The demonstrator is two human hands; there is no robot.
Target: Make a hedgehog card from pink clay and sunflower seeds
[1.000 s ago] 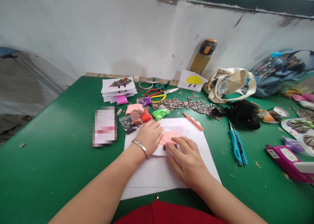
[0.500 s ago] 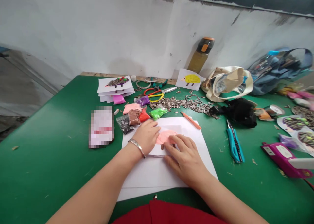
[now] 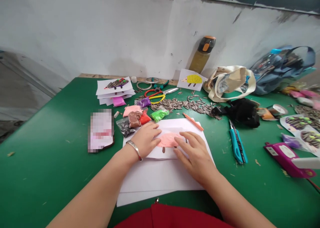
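Sunflower seeds [image 3: 180,105] behind the paper sheets [image 3: 160,178]

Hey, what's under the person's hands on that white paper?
Between the left hand and right hand, a pink clay shape lies on a white paper sheet, with a small brown clay piece below it. Whatever lies beneath the palms and fingers is covered and cannot be seen.

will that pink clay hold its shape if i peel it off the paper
The pink clay looks thin and pressed flat, so it would probably sag or tear if lifted by an edge. It seems likely to cling to the paper rather than slide.
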